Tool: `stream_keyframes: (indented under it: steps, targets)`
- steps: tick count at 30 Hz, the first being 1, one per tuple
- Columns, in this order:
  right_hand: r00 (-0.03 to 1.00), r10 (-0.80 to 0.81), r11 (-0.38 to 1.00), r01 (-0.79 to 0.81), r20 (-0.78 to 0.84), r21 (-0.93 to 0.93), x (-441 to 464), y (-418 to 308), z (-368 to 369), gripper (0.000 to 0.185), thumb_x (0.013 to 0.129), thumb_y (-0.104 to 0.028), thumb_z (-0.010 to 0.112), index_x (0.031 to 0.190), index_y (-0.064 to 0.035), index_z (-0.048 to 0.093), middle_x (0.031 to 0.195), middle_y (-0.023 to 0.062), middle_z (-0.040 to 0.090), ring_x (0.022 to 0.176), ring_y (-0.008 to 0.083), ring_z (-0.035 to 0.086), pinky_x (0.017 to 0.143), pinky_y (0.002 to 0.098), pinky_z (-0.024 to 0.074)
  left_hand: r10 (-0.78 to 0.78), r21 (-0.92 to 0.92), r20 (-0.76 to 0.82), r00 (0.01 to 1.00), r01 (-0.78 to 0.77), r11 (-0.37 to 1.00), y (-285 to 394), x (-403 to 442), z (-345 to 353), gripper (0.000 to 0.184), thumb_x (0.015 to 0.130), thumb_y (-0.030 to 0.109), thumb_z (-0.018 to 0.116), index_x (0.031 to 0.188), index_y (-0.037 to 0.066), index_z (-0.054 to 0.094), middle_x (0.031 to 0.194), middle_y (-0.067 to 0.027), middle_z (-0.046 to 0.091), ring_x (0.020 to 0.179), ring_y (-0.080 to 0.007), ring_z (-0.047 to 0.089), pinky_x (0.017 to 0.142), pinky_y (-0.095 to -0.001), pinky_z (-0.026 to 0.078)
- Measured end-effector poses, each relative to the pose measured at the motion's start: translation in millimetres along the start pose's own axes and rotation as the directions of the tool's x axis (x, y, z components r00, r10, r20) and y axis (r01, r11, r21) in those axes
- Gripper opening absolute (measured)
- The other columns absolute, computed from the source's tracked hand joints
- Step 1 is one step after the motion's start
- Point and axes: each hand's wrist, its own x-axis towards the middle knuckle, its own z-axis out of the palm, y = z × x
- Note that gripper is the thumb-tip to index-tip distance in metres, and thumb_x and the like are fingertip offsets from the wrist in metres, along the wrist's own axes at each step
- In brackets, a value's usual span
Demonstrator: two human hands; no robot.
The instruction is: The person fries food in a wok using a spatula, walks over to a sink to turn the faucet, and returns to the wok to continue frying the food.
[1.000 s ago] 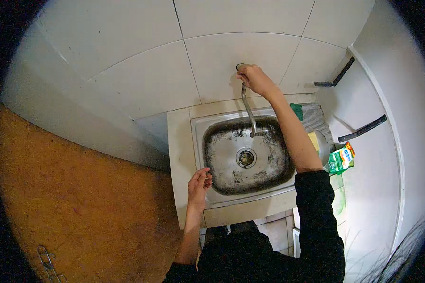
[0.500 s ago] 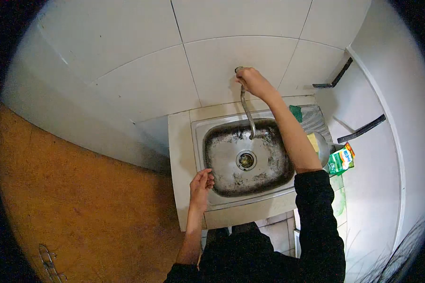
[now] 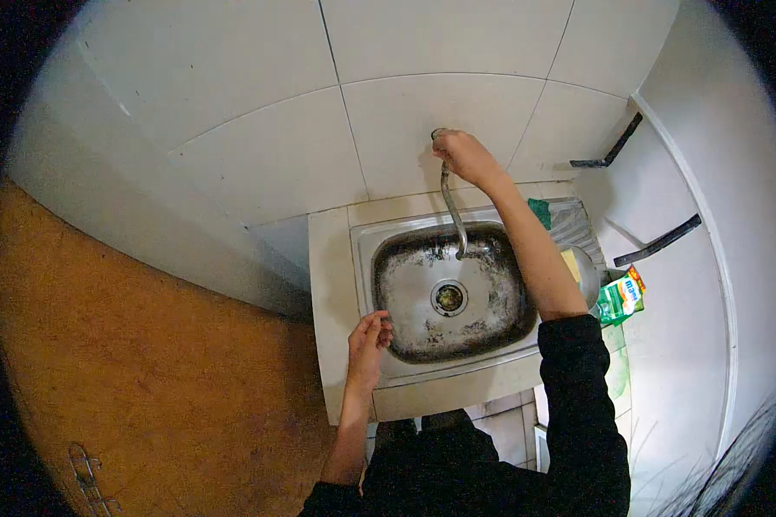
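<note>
A metal faucet [image 3: 453, 211] comes out of the tiled wall, its curved spout hanging over the steel sink [image 3: 409, 323]. My right hand [image 3: 465, 157] is closed round the top of the faucet at the wall, hiding the part it grips. Dark stains cover the sink's basin, and a round drain [image 3: 448, 298] lies in its middle. Over the sink's left edge is my left hand [image 3: 369, 345], its fingers curled and partly apart, with nothing seen in them. No running water can be made out.
Right of the sink are a green cloth [image 3: 540, 213], a round dish with a yellow sponge [image 3: 571, 264] and a green packet [image 3: 620, 297]. Two black brackets [image 3: 658, 241] stick out from the right wall. A metal rack [image 3: 85, 470] lies at the lower left.
The view has shifted slightly, so the wall and faucet sit a little lower. My right hand stays on the faucet; my left hand has barely moved.
</note>
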Motion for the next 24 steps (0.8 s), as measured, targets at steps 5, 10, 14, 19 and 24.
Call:
stream_keyframes:
  steps: [5,10,14,19,24]
  targets:
    - [0.999,0.042,0.999,-0.042,0.027,-0.003,1.7,2.7,1.7,0.016,0.081,-0.014,0.06,0.075,0.0013,0.06,0.086,0.021,0.062,0.085,0.0415,0.061,0.072,0.0481,0.0488,0.003,0.027,-0.007,1.0,-0.003,1.0,-1.4,1.6,1.3,0.028,0.099,0.028,0.055,0.114,0.006,0.06,0.087,0.0011,0.06,0.076,-0.0077,0.053,0.069,-0.0224,0.043]
    - [0.998,0.039,0.999,-0.039,0.039,-0.008,0.1,3.3,0.6,0.014,0.081,-0.014,0.06,0.08,-0.0001,0.062,0.087,0.0201,0.063,0.085,0.0401,0.062,0.073,0.0475,0.0498,-0.005,0.026,0.005,1.0,0.005,1.0,-8.2,5.9,-3.8,0.028,0.098,0.029,0.055,0.114,0.006,0.061,0.087,0.0018,0.06,0.075,-0.0074,0.053,0.069,-0.0229,0.044]
    - [1.0,-0.01,1.0,0.01,-0.009,-0.017,-2.6,6.6,3.7,0.013,0.08,-0.013,0.061,0.083,-0.0004,0.062,0.086,0.0198,0.063,0.085,0.0402,0.062,0.073,0.0478,0.0501,0.028,-0.031,0.059,0.998,-0.026,0.999,-10.6,6.4,-4.9,0.027,0.098,0.028,0.056,0.113,0.006,0.061,0.087,0.0016,0.06,0.075,-0.0074,0.054,0.069,-0.0227,0.044]
    - [0.998,0.044,0.997,-0.041,0.055,-0.064,-1.1,4.1,2.7,0.011,0.079,-0.012,0.063,0.081,-0.0008,0.062,0.087,0.0186,0.064,0.085,0.0398,0.062,0.073,0.0485,0.0505,0.002,-0.009,0.018,1.0,-0.002,1.0,-7.8,6.0,-2.8,0.027,0.098,0.028,0.055,0.112,0.005,0.061,0.087,0.0009,0.061,0.076,-0.0078,0.054,0.068,-0.0226,0.044]
    - [1.0,0.009,0.999,-0.009,-0.003,-0.033,-5.4,-5.0,-3.6,0.017,0.081,-0.005,0.063,0.097,0.0003,0.063,0.096,0.0157,0.06,0.085,0.0374,0.06,0.073,0.0454,0.0486,0.012,-0.002,0.011,1.0,-0.012,1.0,-0.7,4.8,-0.4,0.028,0.098,0.027,0.055,0.113,0.004,0.061,0.087,0.0005,0.061,0.074,-0.0082,0.054,0.067,-0.023,0.044]
